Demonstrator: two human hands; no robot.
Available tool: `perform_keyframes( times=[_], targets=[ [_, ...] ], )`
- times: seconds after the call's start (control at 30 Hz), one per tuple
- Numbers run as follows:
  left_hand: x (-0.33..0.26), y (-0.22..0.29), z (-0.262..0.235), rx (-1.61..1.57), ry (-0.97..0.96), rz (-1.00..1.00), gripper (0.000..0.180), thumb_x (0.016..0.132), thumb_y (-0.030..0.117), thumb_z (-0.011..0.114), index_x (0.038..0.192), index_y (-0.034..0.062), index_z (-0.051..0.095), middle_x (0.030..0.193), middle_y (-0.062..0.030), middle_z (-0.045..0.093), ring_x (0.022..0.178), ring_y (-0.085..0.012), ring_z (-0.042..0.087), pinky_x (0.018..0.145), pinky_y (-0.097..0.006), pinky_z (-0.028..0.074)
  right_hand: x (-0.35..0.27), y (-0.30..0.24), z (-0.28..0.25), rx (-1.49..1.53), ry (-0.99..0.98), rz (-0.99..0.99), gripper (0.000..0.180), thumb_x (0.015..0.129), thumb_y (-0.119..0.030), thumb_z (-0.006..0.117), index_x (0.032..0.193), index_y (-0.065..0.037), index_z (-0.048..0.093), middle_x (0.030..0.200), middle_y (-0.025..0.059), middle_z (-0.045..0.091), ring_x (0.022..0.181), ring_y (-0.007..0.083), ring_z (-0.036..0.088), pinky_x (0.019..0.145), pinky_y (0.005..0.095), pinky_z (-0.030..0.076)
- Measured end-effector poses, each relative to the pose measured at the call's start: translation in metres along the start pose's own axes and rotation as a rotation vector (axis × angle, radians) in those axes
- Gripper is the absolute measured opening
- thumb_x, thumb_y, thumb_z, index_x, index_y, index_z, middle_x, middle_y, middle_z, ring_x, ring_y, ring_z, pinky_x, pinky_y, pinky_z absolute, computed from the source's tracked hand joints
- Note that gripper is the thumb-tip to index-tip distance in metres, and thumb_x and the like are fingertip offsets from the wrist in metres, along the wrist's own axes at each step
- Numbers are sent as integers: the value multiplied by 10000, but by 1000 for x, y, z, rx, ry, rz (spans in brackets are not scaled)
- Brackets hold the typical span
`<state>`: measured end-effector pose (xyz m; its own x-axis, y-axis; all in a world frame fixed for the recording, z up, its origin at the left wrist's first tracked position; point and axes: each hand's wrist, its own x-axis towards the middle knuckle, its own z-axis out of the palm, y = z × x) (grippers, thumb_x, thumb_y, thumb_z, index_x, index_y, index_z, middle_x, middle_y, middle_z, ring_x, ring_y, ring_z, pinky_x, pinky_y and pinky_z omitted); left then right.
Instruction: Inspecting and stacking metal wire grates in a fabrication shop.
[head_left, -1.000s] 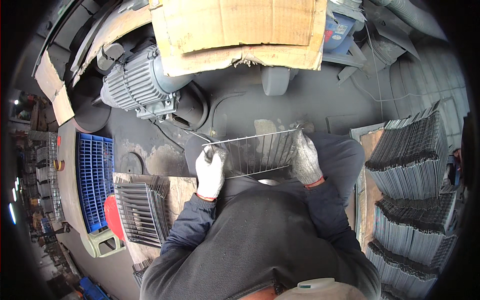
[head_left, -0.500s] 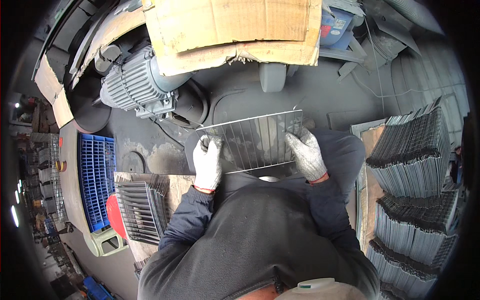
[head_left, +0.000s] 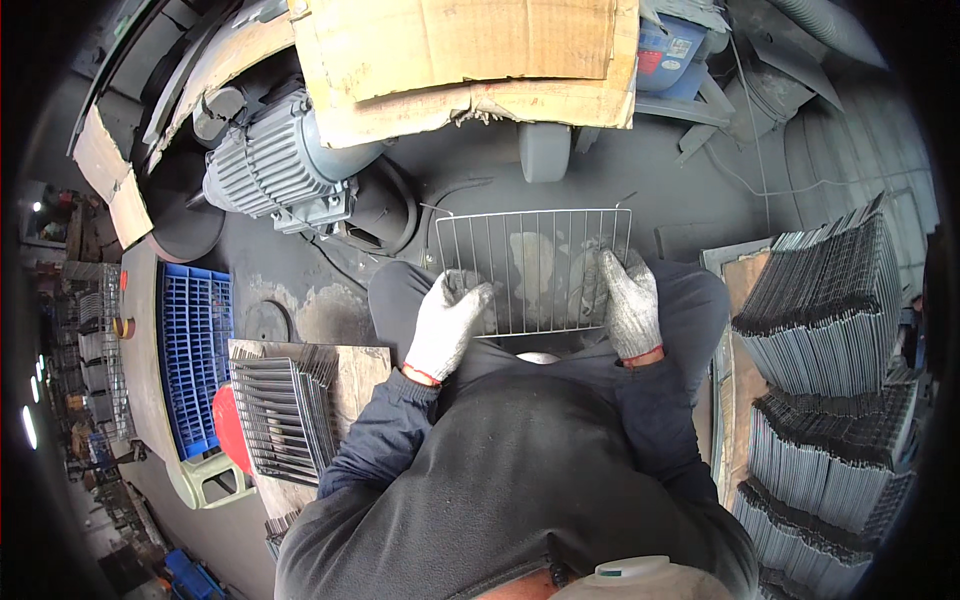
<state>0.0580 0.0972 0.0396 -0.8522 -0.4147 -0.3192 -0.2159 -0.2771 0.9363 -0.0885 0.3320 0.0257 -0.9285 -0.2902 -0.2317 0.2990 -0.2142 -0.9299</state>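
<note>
Head view, wire grid [head_left: 535, 268] flat over the person's lap, just in front of the grey motor [head_left: 275, 170], left hand [head_left: 447, 325] closed on its near-left edge, right hand [head_left: 628, 303] gripping its near-right edge.

Wire rack [head_left: 535, 270]: bare metal, dull sheen. Gloves on left hand [head_left: 447, 325] and right hand [head_left: 628, 303]: knitted cloth, matt. Crate [head_left: 195, 365]: blue plastic.

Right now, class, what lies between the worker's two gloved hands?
In the head view, only the wire grid spans the gap between the left hand and the right hand; both hold it by its side edges, above the lap.
</note>
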Motion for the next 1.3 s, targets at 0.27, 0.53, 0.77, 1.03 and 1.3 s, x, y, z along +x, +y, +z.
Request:
perform_keyframes(
  times=[0.27, 0.53, 0.77, 1.03, 1.3],
  targets=[
    [17, -6, -11, -112, -22, -145, 223, 1062, 178, 692, 1192, 1, 655, 968, -22, 688, 844, -88, 616, 741, -263, 536, -1, -24, -11, -103, -168, 255, 212, 1084, -145, 678, 1238, -11, 733, 1138, 30, 746, 927, 94, 673, 845, 271, 554],
    [56, 19, 49, -194, -160, -136, 278, 1014, 214, 771, 1133, 8, 627, 900, -14, 683, 703, -78, 590, 614, -235, 501, 14, -61, -37, -200, 83, 93, 294, 1032, -194, 725, 1215, 37, 723, 1091, 80, 765, 939, 161, 714, 831, 310, 573],
    [51, 12, 6, -351, -74, -249, 279, 1023, 171, 716, 1250, 36, 628, 974, -37, 712, 776, -132, 699, 640, -289, 600, 40, -35, -8, -423, 65, 157, 218, 1015, -234, 749, 1049, -21, 717, 809, 5, 700, 723, 101, 609, 621, 304, 476],
    [68, 17, 6, -74, -182, -255, 128, 1037, 123, 657, 1144, 56, 680, 890, -15, 692, 729, -111, 652, 667, -253, 556, 43, -41, -11, -329, 24, 103, 253, 994, -223, 774, 1085, 11, 743, 978, 55, 761, 834, 128, 677, 746, 306, 537],
    [91, -30, 4, -115, -284, -22, 171, 1021, 124, 682, 1168, 38, 692, 956, -39, 728, 766, -127, 674, 701, -280, 558, 51, -64, -11, -237, -66, 187, 249, 989, -157, 750, 1179, 3, 750, 1032, 39, 760, 889, 134, 692, 778, 299, 549]
  ],
)
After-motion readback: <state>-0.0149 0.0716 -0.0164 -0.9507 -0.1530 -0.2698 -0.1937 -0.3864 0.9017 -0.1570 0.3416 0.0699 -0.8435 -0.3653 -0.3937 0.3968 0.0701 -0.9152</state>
